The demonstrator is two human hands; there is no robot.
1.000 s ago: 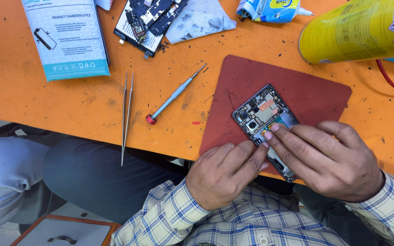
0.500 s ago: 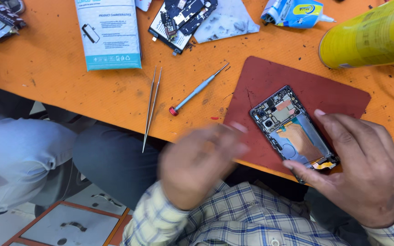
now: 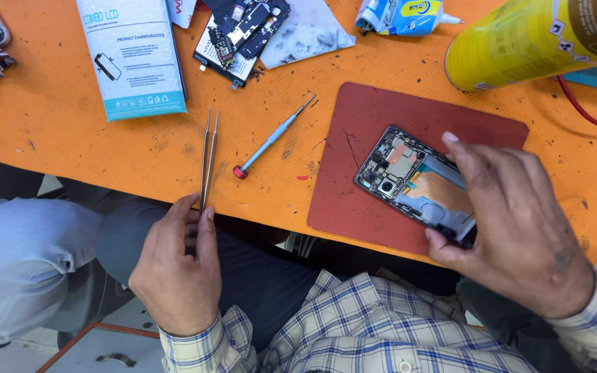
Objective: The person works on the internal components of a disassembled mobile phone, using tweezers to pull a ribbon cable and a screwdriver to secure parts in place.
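Note:
An opened phone with its back off lies on a dark red mat, circuit boards and camera showing. My right hand grips it by its lower end and right side. Silver tweezers lie on the orange table, overhanging its front edge. My left hand is at that edge, thumb and forefinger pinching the near end of the tweezers. A small screwdriver with a red cap lies between the tweezers and the mat.
A white and teal box lies at the back left. A phone part on a dark board rests by a grey cloth. A glue bottle and a yellow can lie at the back right, with a red wire.
My left hand has left the phone and moved left to the near end of the tweezers. My right hand stays on the phone. The view has shifted.

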